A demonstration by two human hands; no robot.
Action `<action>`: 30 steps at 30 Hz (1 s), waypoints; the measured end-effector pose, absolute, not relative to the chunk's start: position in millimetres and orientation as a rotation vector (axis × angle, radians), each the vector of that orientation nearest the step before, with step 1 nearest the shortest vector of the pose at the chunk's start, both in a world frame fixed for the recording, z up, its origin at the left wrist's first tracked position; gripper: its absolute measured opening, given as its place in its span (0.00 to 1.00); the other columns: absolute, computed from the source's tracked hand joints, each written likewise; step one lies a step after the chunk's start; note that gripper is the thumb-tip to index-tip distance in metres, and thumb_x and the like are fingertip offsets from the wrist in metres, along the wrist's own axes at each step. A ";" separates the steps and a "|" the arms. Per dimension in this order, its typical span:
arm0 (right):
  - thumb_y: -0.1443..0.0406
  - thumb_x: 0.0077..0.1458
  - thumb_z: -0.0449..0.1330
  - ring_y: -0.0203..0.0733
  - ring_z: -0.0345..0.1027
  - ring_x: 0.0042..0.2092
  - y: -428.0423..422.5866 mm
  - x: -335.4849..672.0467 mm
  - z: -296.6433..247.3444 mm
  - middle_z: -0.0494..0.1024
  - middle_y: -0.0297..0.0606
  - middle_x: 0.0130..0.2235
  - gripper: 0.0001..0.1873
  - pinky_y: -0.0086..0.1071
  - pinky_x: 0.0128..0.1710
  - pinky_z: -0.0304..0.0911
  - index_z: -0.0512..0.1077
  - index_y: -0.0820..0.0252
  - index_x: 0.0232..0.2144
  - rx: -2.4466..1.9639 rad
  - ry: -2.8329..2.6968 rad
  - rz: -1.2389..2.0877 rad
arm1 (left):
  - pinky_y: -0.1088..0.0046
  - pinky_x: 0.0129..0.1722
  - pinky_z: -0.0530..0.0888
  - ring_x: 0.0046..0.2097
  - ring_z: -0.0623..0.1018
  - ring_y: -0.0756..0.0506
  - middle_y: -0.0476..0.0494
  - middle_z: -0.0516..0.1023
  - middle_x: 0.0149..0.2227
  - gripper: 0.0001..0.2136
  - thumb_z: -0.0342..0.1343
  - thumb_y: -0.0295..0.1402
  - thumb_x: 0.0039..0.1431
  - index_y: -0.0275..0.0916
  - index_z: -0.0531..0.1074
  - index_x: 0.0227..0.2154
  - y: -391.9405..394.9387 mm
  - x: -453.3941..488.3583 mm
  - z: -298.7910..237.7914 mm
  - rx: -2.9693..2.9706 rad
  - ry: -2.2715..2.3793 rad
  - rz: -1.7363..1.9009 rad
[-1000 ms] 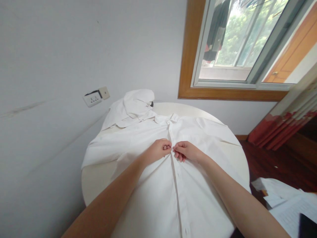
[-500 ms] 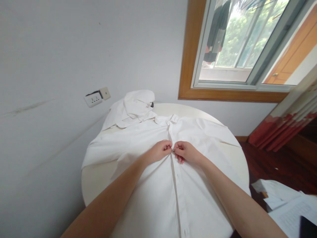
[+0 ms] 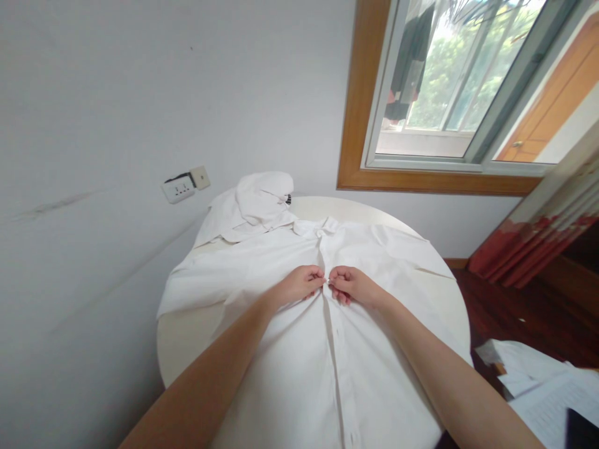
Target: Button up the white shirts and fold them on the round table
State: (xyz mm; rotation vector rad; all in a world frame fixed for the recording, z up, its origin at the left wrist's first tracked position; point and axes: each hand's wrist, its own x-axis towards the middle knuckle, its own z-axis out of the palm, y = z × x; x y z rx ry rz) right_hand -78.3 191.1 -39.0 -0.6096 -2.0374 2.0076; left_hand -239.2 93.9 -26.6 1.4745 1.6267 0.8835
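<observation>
A white button-up shirt [image 3: 290, 374] lies spread front side up on a round cream table [image 3: 187, 343], its collar toward the wall and its sleeves out to both sides. At the upper part of the front placket, my left hand [image 3: 302, 284] pinches the fabric from the left. Facing it almost fingertip to fingertip, my right hand [image 3: 350, 285] pinches the placket edge from the right. The cloth is drawn up in creases around both hands. Whether a button sits between the fingers is too small to tell. Near the collar, the top of the front looks closed.
A crumpled white cloth [image 3: 253, 206] is heaped at the table's back left, against the wall. Above it are wall sockets [image 3: 180, 188]. A wood-framed window [image 3: 435, 181] and a red-and-beige curtain [image 3: 524, 243] stand at the right. Papers [image 3: 556, 393] lie at the lower right.
Both hands stay at the same spot on the placket; the fingers have shifted slightly, with the left fingertips stretched a little more toward the right hand. The shirt lies the same.
</observation>
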 end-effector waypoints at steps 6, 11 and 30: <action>0.61 0.47 0.59 0.27 0.60 0.17 191.0 -78.3 -40.1 0.72 0.28 0.20 0.09 0.20 0.14 0.54 0.64 0.60 0.28 -0.608 -2.085 1.978 | 0.78 0.23 0.61 0.23 0.66 0.53 0.53 0.67 0.20 0.10 0.50 0.39 0.51 0.36 0.69 0.26 92.0 -237.5 -27.2 1.600 1.733 0.891; 0.58 0.49 0.58 0.27 0.61 0.17 186.8 -74.0 -35.3 0.72 0.29 0.21 0.11 0.20 0.14 0.54 0.65 0.61 0.29 -0.641 -2.179 1.944 | 0.77 0.27 0.65 0.26 0.70 0.51 0.50 0.73 0.25 0.12 0.50 0.39 0.52 0.36 0.73 0.28 90.6 -243.3 -24.7 1.668 1.799 0.884; 0.60 0.57 0.52 0.51 0.60 0.54 387.9 -155.8 -21.7 0.69 0.47 0.52 0.21 0.43 0.48 0.58 0.67 0.56 0.52 -1.195 -2.707 0.164 | 0.68 0.37 0.70 0.41 0.75 0.41 0.34 0.70 0.44 0.10 0.50 0.35 0.58 0.34 0.69 0.39 145.6 -369.3 2.8 1.630 2.953 0.072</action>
